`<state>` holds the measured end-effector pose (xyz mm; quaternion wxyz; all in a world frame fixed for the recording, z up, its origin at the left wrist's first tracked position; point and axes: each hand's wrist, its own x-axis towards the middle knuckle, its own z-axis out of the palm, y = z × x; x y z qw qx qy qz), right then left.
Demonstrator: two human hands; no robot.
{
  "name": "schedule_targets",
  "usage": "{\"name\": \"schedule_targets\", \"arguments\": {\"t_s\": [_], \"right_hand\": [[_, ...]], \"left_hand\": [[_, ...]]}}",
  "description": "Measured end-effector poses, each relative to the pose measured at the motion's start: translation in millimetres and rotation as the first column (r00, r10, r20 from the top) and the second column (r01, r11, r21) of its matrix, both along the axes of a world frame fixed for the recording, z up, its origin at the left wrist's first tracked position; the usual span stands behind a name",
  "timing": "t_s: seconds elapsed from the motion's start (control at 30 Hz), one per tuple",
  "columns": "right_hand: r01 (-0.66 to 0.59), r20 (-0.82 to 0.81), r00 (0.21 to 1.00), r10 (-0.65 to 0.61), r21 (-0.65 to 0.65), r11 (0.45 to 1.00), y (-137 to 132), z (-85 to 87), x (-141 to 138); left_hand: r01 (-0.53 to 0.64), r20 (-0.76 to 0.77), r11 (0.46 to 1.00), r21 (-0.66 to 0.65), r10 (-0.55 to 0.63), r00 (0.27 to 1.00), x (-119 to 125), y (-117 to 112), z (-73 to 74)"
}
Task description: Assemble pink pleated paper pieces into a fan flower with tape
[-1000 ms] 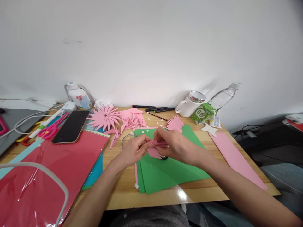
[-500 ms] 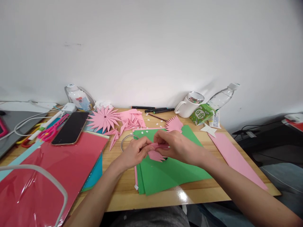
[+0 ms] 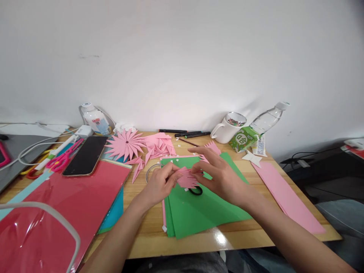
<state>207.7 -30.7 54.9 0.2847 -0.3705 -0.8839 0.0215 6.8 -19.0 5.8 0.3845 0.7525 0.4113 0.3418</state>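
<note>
Pinched between the thumb and fingers of my left hand (image 3: 162, 182) is a pink folded paper piece (image 3: 187, 179) with a row of pointed tips along one side. My right hand (image 3: 220, 177) is at the right end of this piece, fingers spread and index finger lifted; the fingertips are at or against the paper. Both hands are above a stack of green paper (image 3: 210, 204). A black loop (image 3: 195, 190), perhaps a scissors handle, lies just below the piece. Behind my right hand is another pink pleated piece (image 3: 214, 147), partly covered.
A pink paper pinwheel (image 3: 126, 142) and folded pink pieces (image 3: 160, 146) lie at the back. Black markers (image 3: 196, 134), a white mug (image 3: 229, 127), a green carton (image 3: 242, 139) and a tilted bottle (image 3: 269, 118) line the wall. Left are pink scissors (image 3: 64, 156), a phone (image 3: 85, 156) and red paper (image 3: 68, 204).
My right hand has loosened its pinch on the pink piece and spread its fingers. The piece's pointed tips and the black loop beneath now show more. My left hand keeps its hold.
</note>
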Motion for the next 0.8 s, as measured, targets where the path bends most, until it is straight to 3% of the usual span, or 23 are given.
{"name": "schedule_targets", "arguments": {"t_s": [0.33, 0.63, 0.8], "right_hand": [[-0.023, 0.164, 0.987, -0.005, 0.17, 0.985, -0.1, -3.3, -1.8], [-0.065, 0.273, 0.962, 0.001, 0.226, 0.972, 3.5, 0.1, -7.2], [-0.134, 0.298, 0.951, 0.079, 0.172, 0.976, 6.2, 3.5, -7.4]], "left_hand": [[-0.045, -0.034, 0.996, 0.075, 0.047, 0.998, 2.5, -0.7, -8.2], [-0.058, -0.003, 0.996, 0.072, 0.059, 0.998, 3.7, -1.8, -9.6], [-0.042, 0.028, 0.995, 0.089, 0.039, 0.999, 4.1, -2.5, -10.5]]}}
